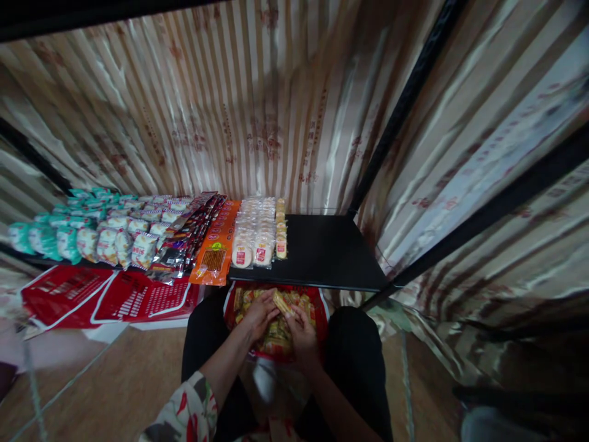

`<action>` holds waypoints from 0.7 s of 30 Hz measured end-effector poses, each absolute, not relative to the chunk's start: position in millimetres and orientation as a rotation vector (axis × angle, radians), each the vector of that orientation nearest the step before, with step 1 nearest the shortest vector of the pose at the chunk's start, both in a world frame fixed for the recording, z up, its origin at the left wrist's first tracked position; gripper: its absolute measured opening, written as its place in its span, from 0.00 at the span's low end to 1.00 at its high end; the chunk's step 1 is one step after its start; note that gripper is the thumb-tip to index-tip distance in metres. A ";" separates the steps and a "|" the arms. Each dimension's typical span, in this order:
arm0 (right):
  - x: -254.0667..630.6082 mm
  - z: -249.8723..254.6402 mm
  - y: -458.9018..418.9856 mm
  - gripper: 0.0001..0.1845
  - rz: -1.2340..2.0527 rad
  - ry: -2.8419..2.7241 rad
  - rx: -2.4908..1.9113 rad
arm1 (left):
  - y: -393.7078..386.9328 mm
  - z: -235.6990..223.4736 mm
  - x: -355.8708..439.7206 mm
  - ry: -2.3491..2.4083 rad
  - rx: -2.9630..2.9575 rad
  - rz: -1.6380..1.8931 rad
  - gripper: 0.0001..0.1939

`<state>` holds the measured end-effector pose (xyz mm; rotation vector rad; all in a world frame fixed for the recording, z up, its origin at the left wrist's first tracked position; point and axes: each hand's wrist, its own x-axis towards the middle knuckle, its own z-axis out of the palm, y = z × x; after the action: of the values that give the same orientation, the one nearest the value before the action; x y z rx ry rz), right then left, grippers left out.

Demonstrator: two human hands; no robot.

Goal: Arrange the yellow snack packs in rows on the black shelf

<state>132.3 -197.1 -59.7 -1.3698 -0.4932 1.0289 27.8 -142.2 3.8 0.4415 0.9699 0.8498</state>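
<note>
A red bag (318,306) full of small yellow wrapped snack packets rests between my knees, just below the black shelf (331,255). My left hand (260,314) and my right hand (300,328) are both inside the bag with fingers curled. Together they pinch a small yellow snack packet (281,302) above the heap. On the shelf, rows of goods lie side by side: round white cakes (255,236), a thin column of yellow packets (280,230), orange packs (216,248), dark packs (191,236) and white pouches (131,236).
Green packets (50,236) fill the shelf's far left. Red printed sheets (115,298) hang below its front edge. A striped shiny curtain (248,123) backs the shelf, and black frame posts (405,104) stand at the right. Bare black shelf surface lies to the right of the yellow column.
</note>
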 end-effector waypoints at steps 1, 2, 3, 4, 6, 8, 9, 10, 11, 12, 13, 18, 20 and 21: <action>133.6 -59.3 -197.6 0.27 0.996 -0.522 -1.376 | -141.9 4.7 29.5 0.945 0.443 0.850 0.15; 135.5 -58.7 -198.3 0.26 0.971 -0.551 -1.374 | -141.7 5.6 31.0 0.916 0.444 0.847 0.16; 137.8 -57.8 -199.2 0.26 0.954 -0.581 -1.366 | -141.6 6.7 32.4 0.887 0.441 0.839 0.17; 140.5 -57.0 -200.0 0.25 0.937 -0.608 -1.356 | -141.3 8.0 33.8 0.860 0.436 0.832 0.18; 146.8 -55.4 -201.4 0.23 0.890 -0.669 -1.355 | -140.0 11.8 37.1 0.820 0.414 0.817 0.20; 154.1 -53.8 -202.0 0.22 0.818 -0.728 -1.379 | -137.5 17.3 41.4 0.791 0.376 0.792 0.22; 158.2 -52.6 -201.8 0.21 0.781 -0.755 -1.393 | -135.9 20.3 43.9 0.780 0.357 0.778 0.21; 162.7 -50.9 -201.3 0.22 0.749 -0.779 -1.408 | -134.3 23.4 46.5 0.776 0.343 0.766 0.19; 167.6 -48.5 -200.5 0.22 0.728 -0.804 -1.421 | -132.9 26.2 49.2 0.779 0.337 0.759 0.16; 172.9 -45.3 -199.5 0.21 0.713 -0.829 -1.429 | -131.9 28.6 51.9 0.790 0.347 0.752 0.13; 178.5 -41.5 -198.1 0.21 0.700 -0.858 -1.436 | -131.4 30.4 54.5 0.804 0.375 0.744 0.11; 206.3 -19.0 -186.1 0.21 0.729 -0.937 -1.357 | -138.8 27.5 65.4 0.846 0.554 0.739 0.15; 214.2 -12.1 -179.5 0.25 0.856 -0.886 -1.291 | -143.5 22.4 70.5 0.865 0.584 0.755 0.18; 217.3 -9.4 -176.3 0.28 0.923 -0.847 -1.259 | -145.3 20.0 73.8 0.885 0.595 0.759 0.19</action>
<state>217.3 -176.3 -9.4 -1.2587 -0.8474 0.9226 73.8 -145.3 20.0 0.5955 0.8852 0.7593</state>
